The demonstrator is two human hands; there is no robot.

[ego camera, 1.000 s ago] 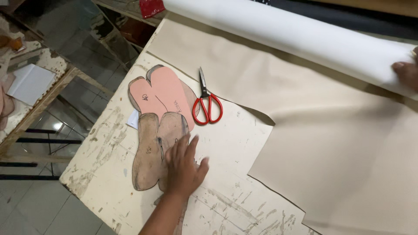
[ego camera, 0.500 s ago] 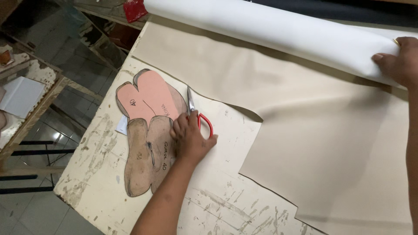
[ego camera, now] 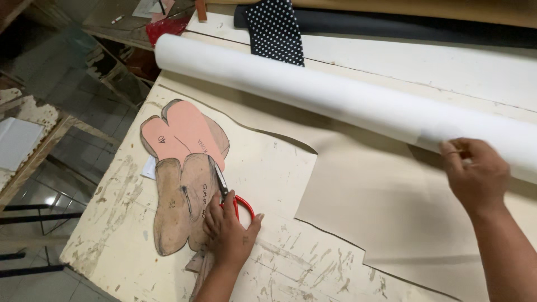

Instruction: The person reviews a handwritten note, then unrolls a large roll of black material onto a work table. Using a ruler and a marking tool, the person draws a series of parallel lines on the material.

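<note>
Left hand [ego camera: 228, 235] closing its grip on red-handled scissors [ego camera: 232, 197] beside shoe patterns [ego camera: 182, 179]; right hand [ego camera: 475, 173], grip loosely open, pressing white roll [ego camera: 335, 98]. Risking blades snagging patterns, roll slipping.

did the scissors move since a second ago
Yes. The scissors slid left across the table onto the shoe patterns, under the left hand.
</note>
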